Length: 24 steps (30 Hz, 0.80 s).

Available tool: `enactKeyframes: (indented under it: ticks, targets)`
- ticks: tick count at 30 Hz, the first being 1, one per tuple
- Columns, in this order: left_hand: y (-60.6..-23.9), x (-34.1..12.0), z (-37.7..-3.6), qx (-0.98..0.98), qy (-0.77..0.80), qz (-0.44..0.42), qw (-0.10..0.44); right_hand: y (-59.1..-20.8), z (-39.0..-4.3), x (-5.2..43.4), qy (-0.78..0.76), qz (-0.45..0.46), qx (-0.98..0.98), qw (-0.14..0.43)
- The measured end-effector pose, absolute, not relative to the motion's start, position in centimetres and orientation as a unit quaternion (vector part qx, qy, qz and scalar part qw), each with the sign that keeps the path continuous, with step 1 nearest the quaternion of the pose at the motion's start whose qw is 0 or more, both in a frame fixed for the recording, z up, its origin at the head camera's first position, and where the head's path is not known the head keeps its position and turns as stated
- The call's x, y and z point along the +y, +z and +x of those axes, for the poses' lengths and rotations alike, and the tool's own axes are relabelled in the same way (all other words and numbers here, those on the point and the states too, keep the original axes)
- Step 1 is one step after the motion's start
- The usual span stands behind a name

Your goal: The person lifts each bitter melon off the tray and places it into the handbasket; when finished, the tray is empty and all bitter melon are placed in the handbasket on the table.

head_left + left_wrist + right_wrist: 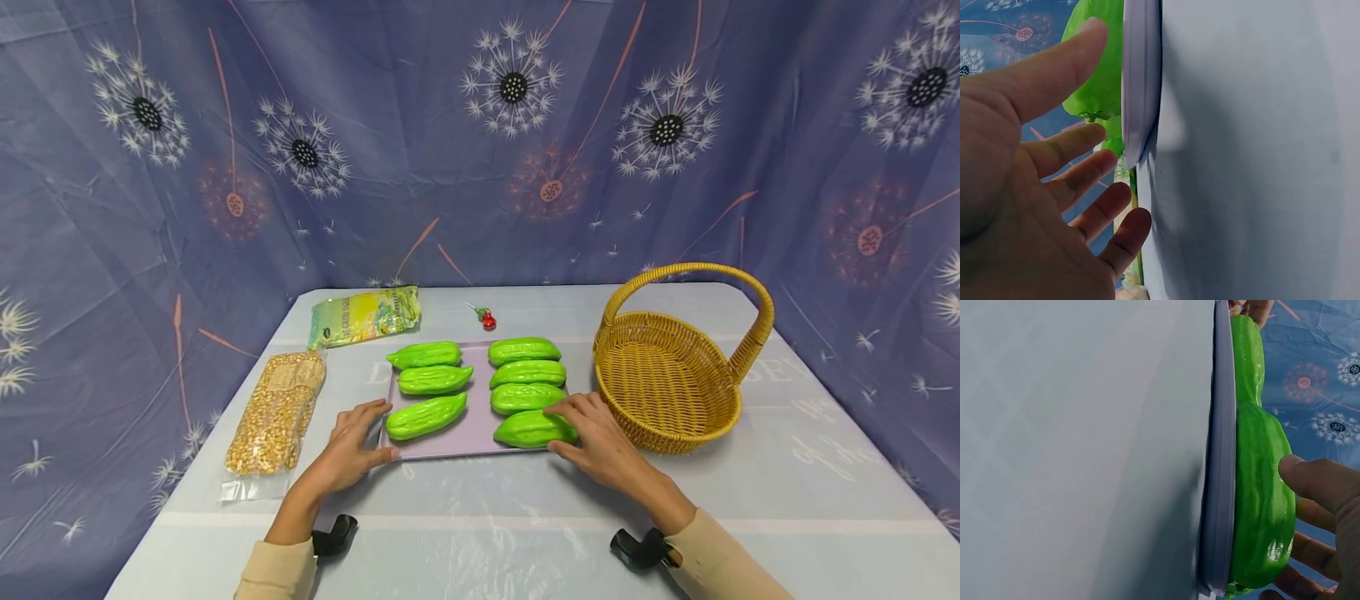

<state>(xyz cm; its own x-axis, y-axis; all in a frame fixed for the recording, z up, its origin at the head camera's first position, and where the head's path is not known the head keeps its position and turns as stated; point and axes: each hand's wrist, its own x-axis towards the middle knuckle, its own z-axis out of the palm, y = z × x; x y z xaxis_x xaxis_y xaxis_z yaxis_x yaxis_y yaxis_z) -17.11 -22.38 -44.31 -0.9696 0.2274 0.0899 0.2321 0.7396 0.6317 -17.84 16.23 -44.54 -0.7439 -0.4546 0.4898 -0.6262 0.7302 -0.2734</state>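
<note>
A pale purple tray [480,437] holds glossy green ribbed gourds in two columns, three on the left and several on the right. My left hand [356,446] is at the tray's left edge, fingers spread and palm empty, close to the nearest left gourd [426,417]. In the left wrist view, that hand's thumb [1066,72] overlaps a gourd beside the tray rim [1140,81]. My right hand [600,442] stands around the right end of the nearest right gourd [532,429]. Its thumb tip [1294,469] overlaps the gourd's side, with the other fingers spread loosely behind.
A yellow wicker basket [667,375] with a tall handle stands right of the tray. To the left lie a clear bag of yellow kernels [273,417] and a green-yellow packet [363,317]. A small red and green item [486,317] lies behind the tray.
</note>
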Motion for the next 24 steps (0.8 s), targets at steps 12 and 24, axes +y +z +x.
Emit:
enactKeyframes:
  ticks: [12,24]
  targets:
    - [-44.4,-22.4,-17.3,-0.928,-0.353,-0.116,-0.027,-44.7,-18.3,16.1,0.209,0.293,-0.915,0.183]
    - [-44.8,-22.4,-17.6,-0.923,-0.364,-0.115,-0.038,-45.0,-18.9,16.1,0.177,0.296,-0.922,0.179]
